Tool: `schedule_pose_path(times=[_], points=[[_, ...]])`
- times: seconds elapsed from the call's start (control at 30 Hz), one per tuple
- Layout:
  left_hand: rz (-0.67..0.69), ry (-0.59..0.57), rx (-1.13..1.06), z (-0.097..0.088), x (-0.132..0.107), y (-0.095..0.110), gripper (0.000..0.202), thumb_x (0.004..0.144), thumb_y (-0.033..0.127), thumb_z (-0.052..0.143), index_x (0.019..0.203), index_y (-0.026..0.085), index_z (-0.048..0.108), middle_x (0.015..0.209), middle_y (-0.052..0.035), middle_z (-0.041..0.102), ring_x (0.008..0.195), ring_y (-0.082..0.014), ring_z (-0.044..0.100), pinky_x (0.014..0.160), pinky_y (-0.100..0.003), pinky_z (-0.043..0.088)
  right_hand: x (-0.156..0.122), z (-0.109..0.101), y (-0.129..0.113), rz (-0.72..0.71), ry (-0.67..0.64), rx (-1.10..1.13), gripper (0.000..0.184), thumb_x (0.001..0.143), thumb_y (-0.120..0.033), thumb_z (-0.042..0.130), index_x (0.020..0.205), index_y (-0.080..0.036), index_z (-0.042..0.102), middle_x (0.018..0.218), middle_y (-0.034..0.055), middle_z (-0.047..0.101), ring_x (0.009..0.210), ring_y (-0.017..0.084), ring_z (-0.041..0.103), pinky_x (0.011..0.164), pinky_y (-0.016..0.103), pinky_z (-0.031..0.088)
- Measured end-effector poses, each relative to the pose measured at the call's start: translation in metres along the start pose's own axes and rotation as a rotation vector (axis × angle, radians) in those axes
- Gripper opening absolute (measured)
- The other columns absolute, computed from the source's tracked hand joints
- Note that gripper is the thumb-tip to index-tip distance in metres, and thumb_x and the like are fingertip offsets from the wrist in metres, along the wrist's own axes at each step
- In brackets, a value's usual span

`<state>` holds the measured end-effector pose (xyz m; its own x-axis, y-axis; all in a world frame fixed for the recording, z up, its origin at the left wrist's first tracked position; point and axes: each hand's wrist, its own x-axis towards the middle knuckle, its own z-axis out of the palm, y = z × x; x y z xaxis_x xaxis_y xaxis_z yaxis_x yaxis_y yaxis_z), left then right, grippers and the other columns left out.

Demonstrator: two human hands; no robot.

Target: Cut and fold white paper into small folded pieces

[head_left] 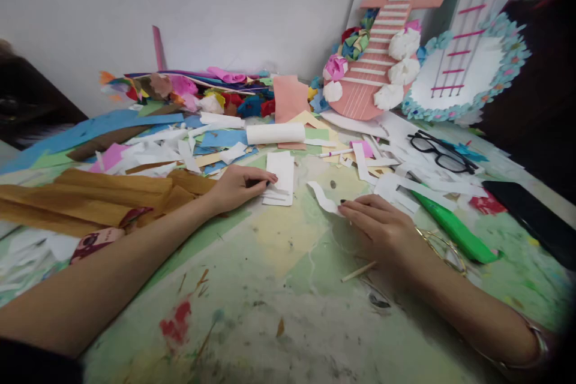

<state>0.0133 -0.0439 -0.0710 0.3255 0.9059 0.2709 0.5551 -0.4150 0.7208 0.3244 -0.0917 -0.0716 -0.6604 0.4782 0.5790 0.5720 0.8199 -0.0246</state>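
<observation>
My left hand (pixel 240 189) is at a small stack of white paper pieces (pixel 283 171), thumb and forefinger pinched together on a narrow piece at its lower part. In front of my right hand (pixel 384 225) a curled white paper strip (pixel 320 195) sticks out to the left, its near end between my fingertips. The right thumb is mostly hidden. Below that hand lie a thin wooden stick (pixel 359 271) and a small dark and silvery object (pixel 378 301) that I cannot make out.
A white paper roll (pixel 275 134) lies behind the stack. Brown crepe paper (pixel 90 201) and white scraps spread at left. At right are glasses (pixel 443 153), a green wrapped item (pixel 452 225) and a black phone (pixel 531 216). Paper-decorated instrument models (pixel 366 81) lean on the wall.
</observation>
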Motion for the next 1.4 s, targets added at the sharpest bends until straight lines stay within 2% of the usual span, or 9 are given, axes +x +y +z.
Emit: schedule_pose_path(times=[0.17,0.3,0.37,0.57,0.63,0.73,0.83,1.17,1.4], points=[[-0.005,0.155,0.118,0.0,0.001,0.0,0.024,0.083,0.026,0.052,0.092,0.017,0.072,0.096,-0.0069,0.074,0.084,-0.0188,0.067,0.076,-0.03,0.051,0.005,-0.017,0.013,0.034,0.174,-0.303,0.023,0.083,-0.004,0.055,0.102,-0.011,0.066,0.096,0.0104,0.073,0.088,0.023,0.061,0.076,0.035,0.055],[0.091,0.462,0.124,0.002,-0.003,0.013,0.023,0.09,0.026,0.045,0.094,0.016,0.066,0.097,-0.0073,0.071,0.085,-0.0168,0.063,0.077,-0.03,0.048,0.008,-0.02,0.02,0.145,0.129,-0.379,0.035,0.079,-0.003,0.054,0.112,-0.011,0.063,0.108,0.0126,0.07,0.098,0.03,0.057,0.083,0.048,0.05],[0.211,0.517,0.191,0.007,-0.008,0.026,0.02,0.091,0.023,0.045,0.094,0.016,0.063,0.095,-0.0071,0.068,0.085,-0.016,0.06,0.076,-0.03,0.047,0.009,-0.015,0.014,0.183,0.095,-0.303,0.043,0.079,-0.005,0.054,0.121,-0.013,0.058,0.118,0.0125,0.066,0.106,0.033,0.053,0.087,0.054,0.046],[0.821,0.149,0.382,0.033,-0.032,0.065,0.008,0.086,0.013,0.057,0.093,0.017,0.061,0.091,-0.006,0.071,0.084,-0.0165,0.06,0.077,-0.031,0.047,0.017,-0.001,-0.024,0.121,-0.031,0.149,0.069,0.083,-0.019,0.061,0.144,-0.013,0.03,0.139,0.0158,0.048,0.118,0.028,0.043,0.096,0.047,0.046],[0.9,0.08,0.416,0.038,-0.039,0.07,0.007,0.086,0.014,0.058,0.091,0.017,0.061,0.089,-0.0058,0.072,0.082,-0.0172,0.06,0.074,-0.031,0.048,0.018,0.001,-0.031,0.052,-0.063,0.194,0.058,0.083,-0.015,0.059,0.138,-0.015,0.041,0.141,0.0134,0.047,0.119,0.027,0.042,0.098,0.047,0.045],[0.828,0.036,0.365,0.041,-0.05,0.071,0.005,0.085,0.012,0.058,0.086,0.016,0.061,0.082,-0.006,0.071,0.078,-0.017,0.059,0.073,-0.032,0.048,0.019,0.003,-0.033,-0.106,-0.061,0.229,0.027,0.085,-0.009,0.053,0.108,-0.017,0.064,0.124,0.0094,0.063,0.111,0.025,0.047,0.093,0.045,0.047],[0.716,-0.037,0.32,0.043,-0.061,0.068,0.006,0.085,0.011,0.057,0.085,0.016,0.061,0.082,-0.0065,0.069,0.078,-0.0169,0.059,0.074,-0.032,0.049,0.019,0.003,-0.034,-0.181,-0.064,0.279,0.02,0.087,-0.008,0.051,0.093,-0.016,0.068,0.103,0.0077,0.072,0.098,0.022,0.053,0.084,0.039,0.051],[0.688,-0.179,0.247,0.048,-0.061,0.064,0.013,0.087,0.01,0.052,0.09,0.016,0.063,0.087,-0.0086,0.068,0.082,-0.0171,0.059,0.076,-0.031,0.049,0.02,0.001,-0.041,-0.215,-0.231,0.4,0.023,0.085,-0.004,0.051,0.093,-0.015,0.069,0.095,0.0059,0.073,0.089,0.017,0.058,0.08,0.03,0.052],[0.707,-0.034,0.088,0.038,-0.059,0.062,0.011,0.081,0.007,0.059,0.086,0.017,0.062,0.089,-0.0087,0.069,0.082,-0.0159,0.06,0.074,-0.03,0.051,0.018,0.003,-0.033,-0.341,-0.094,0.305,0.02,0.092,-0.01,0.048,0.1,-0.013,0.066,0.097,0.0075,0.073,0.097,0.017,0.062,0.084,0.032,0.053]])
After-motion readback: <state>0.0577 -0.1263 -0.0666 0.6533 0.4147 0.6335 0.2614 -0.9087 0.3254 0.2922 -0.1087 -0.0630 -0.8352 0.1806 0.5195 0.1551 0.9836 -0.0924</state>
